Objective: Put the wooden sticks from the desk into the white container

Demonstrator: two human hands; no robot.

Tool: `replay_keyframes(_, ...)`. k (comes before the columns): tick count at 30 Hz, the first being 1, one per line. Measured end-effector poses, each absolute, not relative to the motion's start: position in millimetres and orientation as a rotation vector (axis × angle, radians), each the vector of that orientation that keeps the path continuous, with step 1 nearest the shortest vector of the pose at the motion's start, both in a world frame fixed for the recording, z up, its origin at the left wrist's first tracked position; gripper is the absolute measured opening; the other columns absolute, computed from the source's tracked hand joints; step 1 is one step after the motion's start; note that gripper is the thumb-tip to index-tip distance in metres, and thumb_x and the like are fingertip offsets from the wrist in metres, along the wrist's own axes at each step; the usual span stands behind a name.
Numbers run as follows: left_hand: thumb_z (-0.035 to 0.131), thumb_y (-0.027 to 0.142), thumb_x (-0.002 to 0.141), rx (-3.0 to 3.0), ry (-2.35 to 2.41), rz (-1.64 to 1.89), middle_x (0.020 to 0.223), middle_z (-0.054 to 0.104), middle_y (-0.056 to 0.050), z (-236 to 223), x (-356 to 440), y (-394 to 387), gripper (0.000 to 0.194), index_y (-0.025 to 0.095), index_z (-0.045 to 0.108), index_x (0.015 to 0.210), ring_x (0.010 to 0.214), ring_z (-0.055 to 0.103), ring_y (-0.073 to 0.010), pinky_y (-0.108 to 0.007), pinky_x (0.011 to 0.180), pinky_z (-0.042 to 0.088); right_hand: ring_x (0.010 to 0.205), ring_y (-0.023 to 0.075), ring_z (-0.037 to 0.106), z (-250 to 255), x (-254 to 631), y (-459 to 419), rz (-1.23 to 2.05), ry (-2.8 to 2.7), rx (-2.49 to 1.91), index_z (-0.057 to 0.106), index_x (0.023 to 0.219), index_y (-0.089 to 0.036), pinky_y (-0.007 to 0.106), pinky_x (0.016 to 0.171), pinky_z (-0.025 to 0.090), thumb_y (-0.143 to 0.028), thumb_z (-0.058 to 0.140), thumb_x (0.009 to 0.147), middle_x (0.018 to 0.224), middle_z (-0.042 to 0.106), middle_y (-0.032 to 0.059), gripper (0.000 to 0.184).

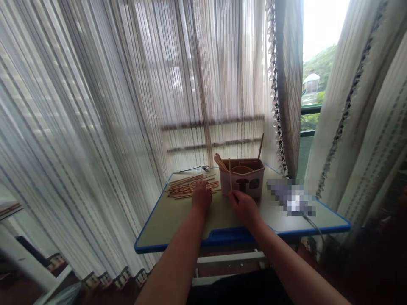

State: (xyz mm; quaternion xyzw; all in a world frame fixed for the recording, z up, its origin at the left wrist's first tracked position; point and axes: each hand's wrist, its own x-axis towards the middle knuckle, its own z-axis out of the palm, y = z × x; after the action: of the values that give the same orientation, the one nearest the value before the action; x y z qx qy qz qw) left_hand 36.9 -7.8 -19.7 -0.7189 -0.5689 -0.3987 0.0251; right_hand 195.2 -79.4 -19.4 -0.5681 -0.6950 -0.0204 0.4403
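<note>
My left hand point(202, 197) rests on a loose pile of wooden chopsticks point(181, 189) on the table's left half, its fingers curled down onto them. Just in front of the utensil holder, my right hand point(243, 205) pinches one chopstick point(230, 176) by its lower end and keeps it nearly upright. The utensil holder point(224, 182) is pale pink with a brown, divided inside and dark shapes on its front. A bundle of chopsticks point(219, 162) leans in its left compartment. A single stick point(261, 146) stands at its back right corner.
The small table point(178, 220) has a blue rim. A metal spoon or ladle point(193, 168) lies along its back left edge. A pixelated flat object point(291, 198) lies on the right, near a cable point(314, 224). Sheer curtains point(178, 106) hang close behind the table.
</note>
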Motion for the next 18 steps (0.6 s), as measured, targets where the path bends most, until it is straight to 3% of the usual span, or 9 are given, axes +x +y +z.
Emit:
replay_keyframes(6,0.043,0.015,0.075,-2.243,-1.762,-1.187,0.098,0.05,-0.006,-21,35,-6,0.017,0.018,0.051,0.089,0.092,0.048,-0.0153,-0.027,0.083,0.038,0.071,0.0146,0.056,-8,204,-81,0.168,-1.851,-1.27,0.059,0.076,-0.018,0.023,0.064,0.038,-0.036,0.032,0.084,0.075,0.062,0.0039,0.033)
replay_keyframes(10,0.043,0.015,0.075,-2.269,-1.745,-1.207,0.099,0.049,-0.007,-22,34,-4,0.017,0.017,0.05,0.09,0.092,0.048,-0.0152,-0.027,0.084,0.037,0.062,0.0127,0.055,27,218,-79,0.242,-1.884,-1.23,0.061,0.075,-0.018,0.022,0.059,0.037,-0.042,0.031,0.085,0.067,0.061,0.0021,0.039)
replay_keyframes(12,0.042,0.015,0.075,-2.275,-1.772,-1.205,0.101,0.048,-0.007,-22,34,-3,0.019,0.017,0.05,0.092,0.092,0.048,-0.0155,-0.028,0.082,0.037,0.056,0.0115,0.054,52,223,-75,0.191,-1.813,-1.239,0.061,0.076,-0.017,0.021,0.055,0.036,-0.044,0.028,0.085,0.062,0.06,0.0013,0.043)
replay_keyframes(18,0.042,0.017,0.076,-2.264,-1.809,-1.181,0.099,0.049,-0.006,-25,32,-2,0.014,0.019,0.05,0.088,0.091,0.049,-0.0149,-0.026,0.08,0.037,0.066,0.0138,0.054,103,217,-44,-0.247,-1.74,-1.445,0.061,0.077,-0.017,0.023,0.059,0.034,-0.044,0.026,0.086,0.071,0.062,0.0049,0.045)
